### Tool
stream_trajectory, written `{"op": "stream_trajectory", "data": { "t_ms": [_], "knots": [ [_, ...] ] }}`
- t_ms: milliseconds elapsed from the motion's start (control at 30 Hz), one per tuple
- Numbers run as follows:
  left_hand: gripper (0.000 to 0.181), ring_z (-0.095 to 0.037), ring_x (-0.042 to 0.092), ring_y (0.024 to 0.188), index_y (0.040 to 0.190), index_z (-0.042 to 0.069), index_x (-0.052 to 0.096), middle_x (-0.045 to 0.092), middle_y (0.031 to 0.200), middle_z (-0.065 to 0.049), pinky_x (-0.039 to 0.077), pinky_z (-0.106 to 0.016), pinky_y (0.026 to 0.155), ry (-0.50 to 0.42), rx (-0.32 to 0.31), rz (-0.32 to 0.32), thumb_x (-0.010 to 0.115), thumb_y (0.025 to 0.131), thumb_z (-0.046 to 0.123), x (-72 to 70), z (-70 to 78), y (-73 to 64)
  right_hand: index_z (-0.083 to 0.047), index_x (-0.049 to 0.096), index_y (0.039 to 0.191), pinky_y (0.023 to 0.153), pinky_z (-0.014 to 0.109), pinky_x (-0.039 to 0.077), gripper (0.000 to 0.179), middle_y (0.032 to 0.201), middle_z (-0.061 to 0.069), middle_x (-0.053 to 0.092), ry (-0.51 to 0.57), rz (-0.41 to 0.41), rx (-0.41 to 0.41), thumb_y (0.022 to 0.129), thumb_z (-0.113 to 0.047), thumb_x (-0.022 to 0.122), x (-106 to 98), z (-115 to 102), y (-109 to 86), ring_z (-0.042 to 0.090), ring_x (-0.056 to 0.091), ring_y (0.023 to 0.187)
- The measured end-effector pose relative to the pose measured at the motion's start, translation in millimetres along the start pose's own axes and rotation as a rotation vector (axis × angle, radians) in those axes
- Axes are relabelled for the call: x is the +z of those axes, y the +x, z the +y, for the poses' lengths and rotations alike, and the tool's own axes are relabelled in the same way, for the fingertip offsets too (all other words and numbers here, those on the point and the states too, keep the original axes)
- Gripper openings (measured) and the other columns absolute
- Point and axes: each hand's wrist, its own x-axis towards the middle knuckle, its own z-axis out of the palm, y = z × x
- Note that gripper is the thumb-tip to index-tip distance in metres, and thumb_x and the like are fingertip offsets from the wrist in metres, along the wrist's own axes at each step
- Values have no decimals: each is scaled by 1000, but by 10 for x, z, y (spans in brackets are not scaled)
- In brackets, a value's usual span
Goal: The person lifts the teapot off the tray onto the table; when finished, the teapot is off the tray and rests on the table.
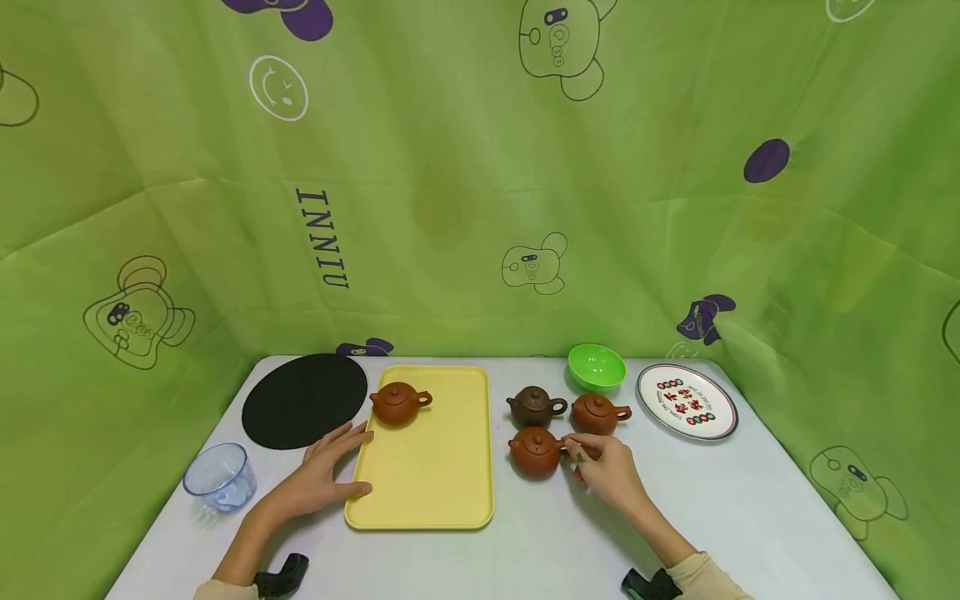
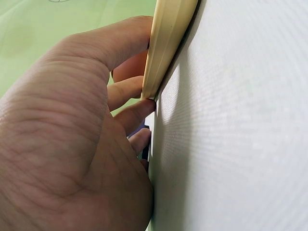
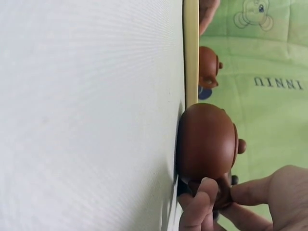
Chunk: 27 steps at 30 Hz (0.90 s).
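Note:
My right hand (image 1: 606,468) pinches the handle of a reddish-brown clay teapot (image 1: 535,452), thumb on one side and fingers on the other. In the right wrist view the teapot (image 3: 207,139) sits upright at the white table surface, its lid knob pointing up. My left hand (image 1: 322,475) touches the left edge of a yellow tray (image 1: 431,467) with thumb and fingers spread, the fingers fairly straight. The left wrist view shows those fingertips against the tray's rim (image 2: 168,43). Another reddish-brown teapot (image 1: 397,404) stands on the tray's upper left corner.
Behind the held teapot stand a dark brown teapot (image 1: 536,406) and another reddish-brown one (image 1: 597,414). A green bowl (image 1: 597,367) and a white printed plate (image 1: 712,408) are at the back right. On the left lie a black round mat (image 1: 300,404) and a clear glass bowl (image 1: 221,479).

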Motion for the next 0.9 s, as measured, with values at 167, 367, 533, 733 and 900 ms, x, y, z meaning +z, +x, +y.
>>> {"op": "stream_trajectory", "data": {
  "t_ms": [167, 367, 533, 733, 900],
  "knots": [
    [77, -51, 28, 156, 147, 11, 61, 48, 165, -18, 20, -81, 113, -1, -5, -1, 90, 81, 36, 0, 5, -4, -8, 81, 117, 47, 25, 48, 19, 86, 9, 81, -1, -9, 0, 103, -14, 69, -3, -21, -4, 13, 66, 54],
    [78, -51, 27, 156, 148, 11, 60, 48, 165, -18, 19, -81, 113, 1, -13, -7, 91, 81, 37, 1, 11, -2, -7, 80, 119, 45, 26, 49, 21, 74, 9, 76, -3, -16, 13, 102, -14, 69, -11, -54, -11, 13, 63, 49],
    [78, -50, 27, 156, 149, 11, 60, 47, 165, -18, 19, -81, 113, -5, -16, -8, 90, 81, 37, 0, 13, 0, -7, 79, 119, 50, 25, 50, 21, 80, 9, 78, -40, 20, -14, 101, -14, 72, -24, -92, 0, 11, 65, 56],
    [79, -52, 27, 156, 148, 10, 60, 48, 165, -19, 18, -82, 113, -14, -8, -7, 90, 81, 37, -10, 24, -6, -11, 80, 117, 72, 24, 53, 20, 97, 5, 81, -103, 74, -130, 99, -14, 74, -37, -169, 26, 9, 69, 77],
    [78, -52, 27, 156, 148, 9, 60, 48, 164, -19, 18, -82, 113, -14, -3, -1, 90, 81, 36, -18, 31, -12, -10, 80, 117, 74, 22, 57, 20, 98, 5, 80, -61, 80, -170, 98, -13, 75, -7, -249, 49, 13, 71, 83]
  ]
}}
